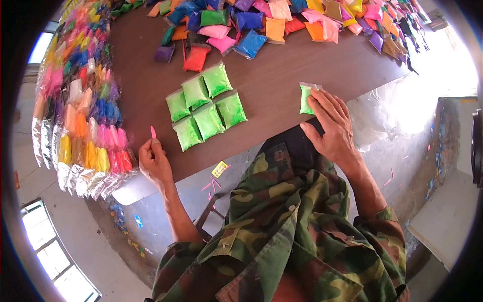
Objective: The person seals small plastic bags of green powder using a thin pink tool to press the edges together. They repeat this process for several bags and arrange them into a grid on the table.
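My left hand [156, 162] is at the table's near left, closed in a pinch on a small pink pointed stick [153, 132] that pokes up past the fingertips. My right hand [329, 126] lies with fingers stretched over the right side of a bright green packet [305, 98] near the table's front edge. Its thumb is spread apart from the fingers, and part of the packet is hidden beneath them. Between the hands, several clear bags of green material sit in two slanting rows, among them one green packet [208, 121] in the near row.
The brown table [266, 75] carries a heap of colourful packets at the back, including a blue packet [250, 44] and a red packet [196, 57]. Long bagged strips of many colours [83, 131] stack along the left edge. Clear plastic [375, 116] bulges beyond the right edge.
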{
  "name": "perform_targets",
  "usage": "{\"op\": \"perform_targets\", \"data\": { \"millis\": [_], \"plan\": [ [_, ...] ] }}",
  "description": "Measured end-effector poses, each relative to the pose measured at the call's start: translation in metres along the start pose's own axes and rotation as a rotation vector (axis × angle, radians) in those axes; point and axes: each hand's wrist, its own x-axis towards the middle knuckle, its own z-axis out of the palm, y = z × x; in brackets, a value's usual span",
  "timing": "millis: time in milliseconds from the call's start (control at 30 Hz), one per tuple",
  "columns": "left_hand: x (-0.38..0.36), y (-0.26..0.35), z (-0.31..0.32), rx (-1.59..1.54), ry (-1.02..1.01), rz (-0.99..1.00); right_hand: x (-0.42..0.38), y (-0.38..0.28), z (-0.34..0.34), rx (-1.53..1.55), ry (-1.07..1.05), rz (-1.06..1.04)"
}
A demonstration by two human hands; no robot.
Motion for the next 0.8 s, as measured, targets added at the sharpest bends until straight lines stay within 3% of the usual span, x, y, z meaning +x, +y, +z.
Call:
{"op": "perform_targets", "data": {
  "millis": [167, 467, 667, 800],
  "plan": [
    [0.001, 0.0, 0.0, 0.036, -0.008, -0.004, 0.004, 0.004, -0.007, -0.013, 0.059, 0.008],
    [0.002, -0.001, 0.0, 0.072, -0.001, 0.042, 0.004, 0.005, -0.003, -0.169, -0.115, -0.016],
    [0.002, -0.012, 0.002, 0.023, 0.016, 0.025, 0.005, 0.015, -0.001, -0.199, -0.049, -0.034],
    [-0.001, 0.012, 0.001, 0.079, 0.023, 0.005, 0.005, 0.011, -0.003, -0.213, 0.041, 0.001]
  ]
}}
